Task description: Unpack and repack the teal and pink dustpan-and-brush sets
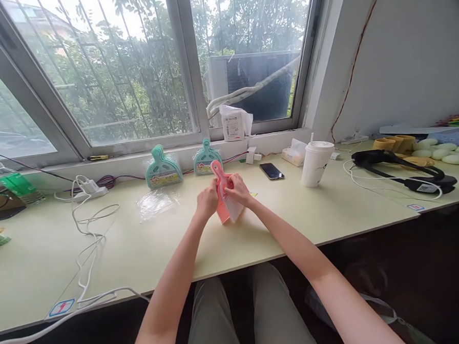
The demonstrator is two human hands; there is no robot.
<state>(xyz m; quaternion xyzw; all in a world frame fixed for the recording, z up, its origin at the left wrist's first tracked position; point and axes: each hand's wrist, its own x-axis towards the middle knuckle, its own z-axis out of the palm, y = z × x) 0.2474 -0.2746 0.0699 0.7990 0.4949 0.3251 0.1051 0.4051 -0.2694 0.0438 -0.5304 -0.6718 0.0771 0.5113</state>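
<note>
Head view: green dustpan sets (162, 169) stand below the window (128, 85), apparently complete; left hand (208, 199) grips the pink dustpan (223, 212) over the surface (141, 253); right hand (237, 190) pinches its brush (235, 209); fitting the two together appears unfinished.

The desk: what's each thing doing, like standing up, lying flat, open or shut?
Pink set: held handle-up
Left grip: closed on the pink set
Right grip: closed on the pink set
Phone: lying flat, screen dark
Cup: upright, lid on, straw in
Green sets: standing
Plastic wrap: crumpled
White cord: loosely looped
</note>
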